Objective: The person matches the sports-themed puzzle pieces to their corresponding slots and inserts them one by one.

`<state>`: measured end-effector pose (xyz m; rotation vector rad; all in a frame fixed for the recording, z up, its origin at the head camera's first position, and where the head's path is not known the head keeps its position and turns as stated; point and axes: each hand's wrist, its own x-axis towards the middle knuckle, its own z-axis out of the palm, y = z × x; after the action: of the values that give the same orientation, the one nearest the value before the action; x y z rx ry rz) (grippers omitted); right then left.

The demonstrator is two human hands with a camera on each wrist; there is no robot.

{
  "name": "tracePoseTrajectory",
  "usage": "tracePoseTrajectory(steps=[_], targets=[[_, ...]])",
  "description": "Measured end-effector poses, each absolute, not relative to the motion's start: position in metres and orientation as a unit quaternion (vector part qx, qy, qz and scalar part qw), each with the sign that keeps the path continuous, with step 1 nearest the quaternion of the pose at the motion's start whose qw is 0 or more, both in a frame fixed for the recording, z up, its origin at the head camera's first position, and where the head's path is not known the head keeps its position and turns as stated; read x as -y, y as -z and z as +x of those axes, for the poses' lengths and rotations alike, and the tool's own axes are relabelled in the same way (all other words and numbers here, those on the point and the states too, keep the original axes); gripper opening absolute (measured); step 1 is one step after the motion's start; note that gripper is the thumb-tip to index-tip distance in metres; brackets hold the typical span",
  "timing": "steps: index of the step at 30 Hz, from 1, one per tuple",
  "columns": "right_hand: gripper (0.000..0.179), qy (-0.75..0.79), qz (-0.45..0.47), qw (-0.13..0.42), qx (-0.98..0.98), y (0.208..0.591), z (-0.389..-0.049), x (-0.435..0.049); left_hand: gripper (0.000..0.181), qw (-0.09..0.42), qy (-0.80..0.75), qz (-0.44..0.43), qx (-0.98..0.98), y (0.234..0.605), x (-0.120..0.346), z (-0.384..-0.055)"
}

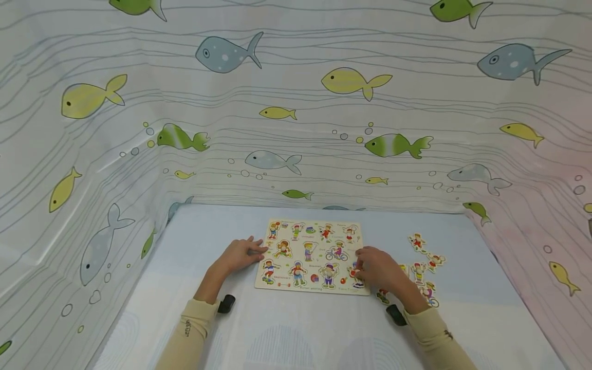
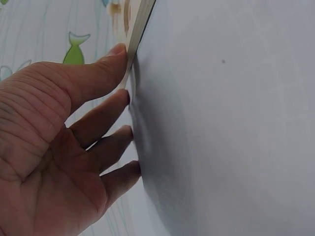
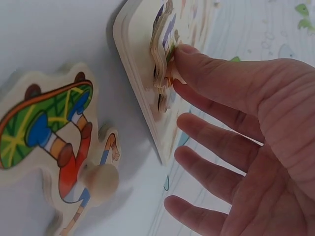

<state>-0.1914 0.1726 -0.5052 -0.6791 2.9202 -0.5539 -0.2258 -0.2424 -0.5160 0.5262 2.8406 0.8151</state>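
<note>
A wooden puzzle board [image 1: 343, 267] with pictures of sporting children lies flat on the table. My left hand [image 1: 241, 255] is at its left side; the left wrist view has the thumb [image 2: 106, 71] against the board's edge and the fairly straight fingertips on the tablecloth. At the lower right corner, my right hand [image 1: 380, 264] pinches a child-figure puzzle piece [image 3: 170, 37] between thumb and forefinger, its other fingers spread. That piece sits over the board, partly hidden by the thumb. Beside the board, a skateboarder piece [image 3: 74, 142] with a round wooden knob lies close by.
More loose figure pieces, among them a footballer [image 1: 418, 242] and a cyclist [image 1: 430, 295], lie right of the board, some partly behind the right forearm. A pale patterned cloth [image 1: 300, 329] covers the table. Fish-printed sheeting [image 1: 333, 118] rises behind and at both sides.
</note>
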Motion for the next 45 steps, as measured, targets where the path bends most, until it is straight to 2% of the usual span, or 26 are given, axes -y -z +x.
tracePoseTrajectory(steps=[11, 19, 27, 34, 45], targets=[[0.017, 0.193, -0.239, 0.032, -0.951, 0.509, -0.187, -0.167, 0.031, 0.071, -0.277, 0.156, -0.945, 0.519, 0.247, -0.225], [0.011, 0.19, -0.21, 0.04, -0.958, 0.509, -0.188, -0.178, 0.031, 0.069, -0.282, 0.172, -0.941, 0.523, 0.247, -0.224], [0.022, 0.208, -0.179, 0.018, -0.962, 0.494, -0.192, -0.201, 0.03, 0.064, -0.281, 0.164, -0.944, 0.522, 0.245, -0.223], [0.028, 0.22, -0.174, -0.023, -0.96, 0.492, -0.205, -0.226, 0.031, 0.064, -0.275, 0.155, -0.947, 0.52, 0.244, -0.225], [0.036, 0.225, -0.149, -0.02, -0.963, 0.496, -0.215, -0.258, 0.03, 0.064, -0.272, 0.165, -0.946, 0.518, 0.242, -0.226]])
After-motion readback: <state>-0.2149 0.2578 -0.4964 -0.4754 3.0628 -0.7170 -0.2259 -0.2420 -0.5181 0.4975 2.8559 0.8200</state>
